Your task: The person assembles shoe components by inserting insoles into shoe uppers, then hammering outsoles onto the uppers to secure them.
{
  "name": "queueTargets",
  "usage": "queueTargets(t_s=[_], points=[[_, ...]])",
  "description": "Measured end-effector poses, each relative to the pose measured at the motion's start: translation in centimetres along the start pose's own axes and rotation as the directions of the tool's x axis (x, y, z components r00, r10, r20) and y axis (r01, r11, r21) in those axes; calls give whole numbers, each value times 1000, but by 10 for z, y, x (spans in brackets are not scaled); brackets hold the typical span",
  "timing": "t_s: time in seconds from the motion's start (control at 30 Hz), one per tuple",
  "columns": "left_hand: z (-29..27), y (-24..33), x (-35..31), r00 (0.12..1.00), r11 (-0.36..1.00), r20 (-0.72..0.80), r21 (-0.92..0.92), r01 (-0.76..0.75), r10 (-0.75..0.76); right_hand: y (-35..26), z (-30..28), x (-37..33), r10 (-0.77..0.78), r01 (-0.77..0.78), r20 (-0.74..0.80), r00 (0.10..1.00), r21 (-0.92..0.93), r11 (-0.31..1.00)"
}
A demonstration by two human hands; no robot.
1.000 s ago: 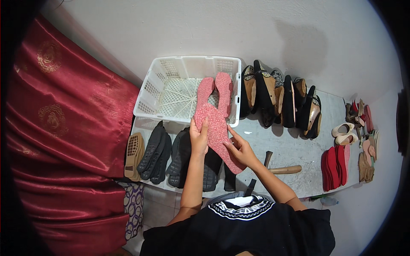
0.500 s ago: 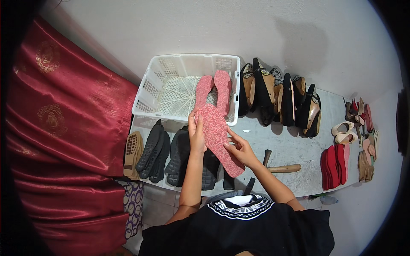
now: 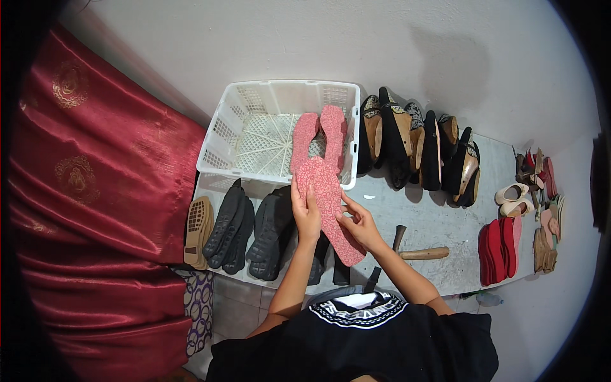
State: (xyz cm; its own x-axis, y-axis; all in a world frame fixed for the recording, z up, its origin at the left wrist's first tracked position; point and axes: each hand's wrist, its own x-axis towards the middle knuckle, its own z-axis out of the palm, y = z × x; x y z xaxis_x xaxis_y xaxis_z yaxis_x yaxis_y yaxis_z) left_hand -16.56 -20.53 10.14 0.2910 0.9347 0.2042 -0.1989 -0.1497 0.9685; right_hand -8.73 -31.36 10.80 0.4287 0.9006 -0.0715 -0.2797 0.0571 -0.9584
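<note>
Between my hands is a pink patterned insole (image 3: pixel 326 202), tilted over the near edge of the table, its wide end away from me. My left hand (image 3: pixel 307 213) grips its left edge with the thumb on top. My right hand (image 3: pixel 360 224) pinches the right edge near the narrow middle, thumb on the upper face. Just beyond, a white plastic basket (image 3: pixel 238 172) holds more pink insoles (image 3: pixel 333 137) in two stacks along its right side. The held insole overlaps the basket's near rim and partly hides the stacks' lower ends.
Dark rubber soles (image 3: pixel 228 223) and tan soles (image 3: pixel 198 232) line the near left table edge. A hammer (image 3: pixel 423 253) lies right of my hands. Black shoes (image 3: pixel 431 149) stand right of the basket. Red insoles (image 3: pixel 491 251) and cream shoes (image 3: pixel 512 192) lie farther right. A red curtain (image 3: pixel 121 210) hangs left.
My left hand has shifted slightly right and nearer along the insole's edge, its fingers less wrapped over the far end. The right hand and the insole have barely moved.
</note>
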Motion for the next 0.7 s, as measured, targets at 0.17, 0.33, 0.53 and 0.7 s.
queueTargets(t_s=[0.17, 0.33, 0.53, 0.7], points=[[-2, 12, 0, 1000, 996, 1, -87, -16, 17, 2, 7, 2, 26, -28, -31, 999, -49, 998], [-1, 7, -13, 993, 998, -105, -6, -63, 62, 8, 11, 0, -2, 0, -40, 999, -40, 999], [-12, 11, -15, 967, 983, 204, -72, 169, -152, 15, 4, 11, -9, 12, -116, 993, 23, 1000], [-25, 23, 35, 851, 898, 337, -37, 439, -403, -11, 10, 35, -13, 16, -163, 987, 20, 1000]])
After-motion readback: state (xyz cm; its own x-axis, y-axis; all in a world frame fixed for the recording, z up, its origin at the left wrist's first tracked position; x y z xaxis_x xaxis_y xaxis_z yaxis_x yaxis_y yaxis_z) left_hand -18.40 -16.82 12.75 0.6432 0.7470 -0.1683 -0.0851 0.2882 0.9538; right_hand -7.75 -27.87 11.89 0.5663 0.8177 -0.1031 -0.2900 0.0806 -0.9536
